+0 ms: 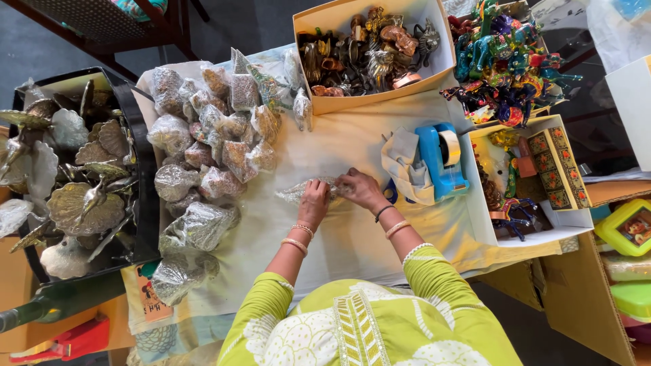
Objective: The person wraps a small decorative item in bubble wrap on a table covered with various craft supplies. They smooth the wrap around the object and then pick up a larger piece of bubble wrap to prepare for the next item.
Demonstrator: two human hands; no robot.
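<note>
Clear plastic-wrapped metal piece (305, 189) lies mid-frame on the cream-clothed table (352, 230). Left hand (314, 201) presses down on it, fingers curled; right hand (359, 188) pinches its wrap end. Keep wrap taut, folds flat. Pile of wrapped pieces (203, 149) left, blue tape dispenser (442, 159) right.

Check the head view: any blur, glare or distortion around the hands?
Head view: even, soft light with faint shadows; left hand and right hand slightly soft on the clear wrapped packet; small glints on the heap of wrapped pieces; wide-angle bending toward the edges; blue tape dispenser reads sharp.
</note>
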